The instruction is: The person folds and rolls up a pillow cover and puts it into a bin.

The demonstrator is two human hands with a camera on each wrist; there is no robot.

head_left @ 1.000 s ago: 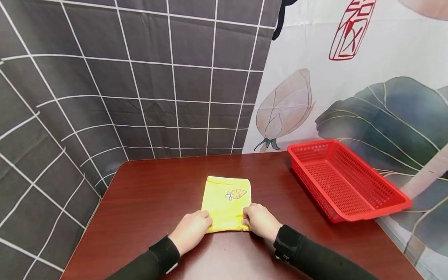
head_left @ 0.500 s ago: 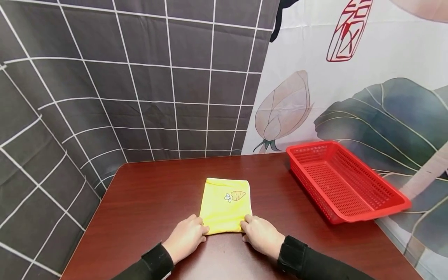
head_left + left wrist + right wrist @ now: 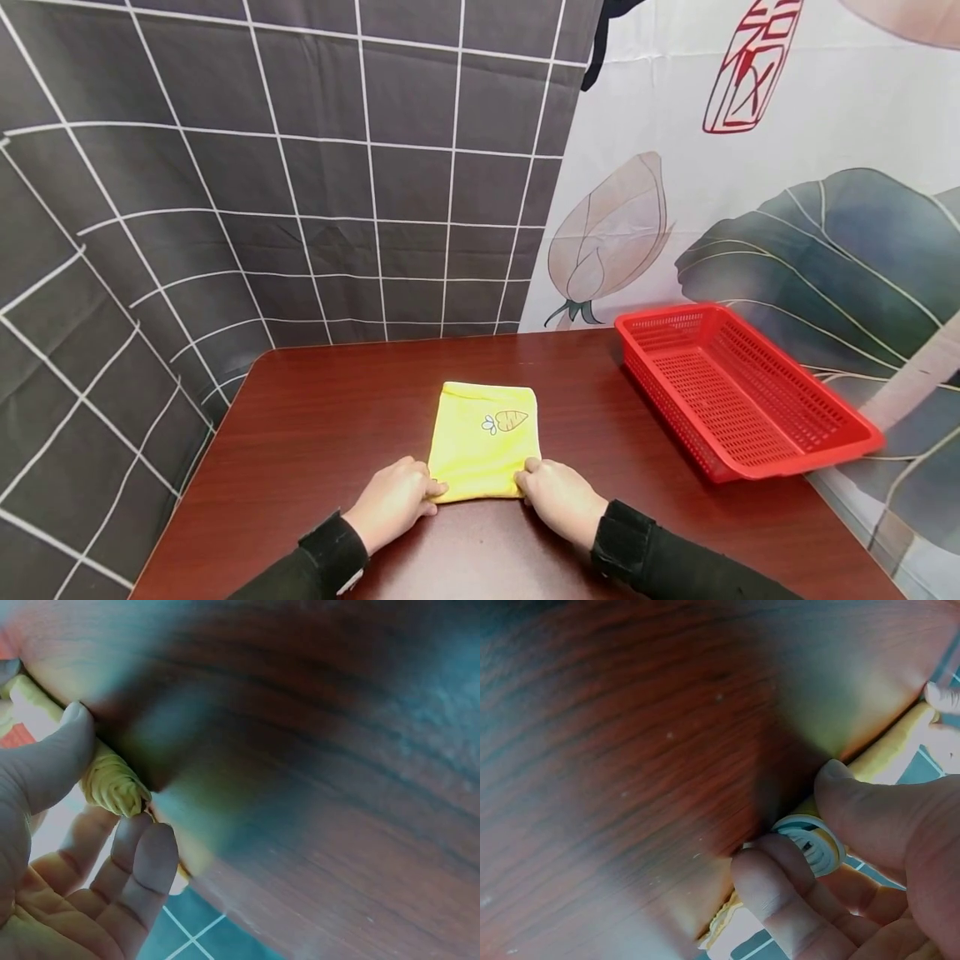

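On the table lies a yellow towel [image 3: 480, 446] with an embroidered carrot, its near edge rolled up. My left hand [image 3: 395, 502] holds the left end of that roll. In the left wrist view the thumb [image 3: 64, 757] lies on the roll [image 3: 111, 784] and the fingers curl beneath its end. At the right end, my right hand [image 3: 561, 500] pinches the roll between thumb and fingers. Spiral layers show at the roll's end [image 3: 815, 846] in the right wrist view, with the thumb [image 3: 870, 814] above and fingertips below.
A red perforated plastic basket [image 3: 750, 400] stands at the table's right side. The reddish-brown table [image 3: 337, 417] ends at the back against a dark grid-patterned cloth [image 3: 315, 192] and a white cloth [image 3: 675, 100] printed with flowers and leaves.
Both hands have shifted slightly outward and toward the near side, and their fingers have changed from a tucked curl to a pinch on the roll's ends. The towel stays nearly in place.
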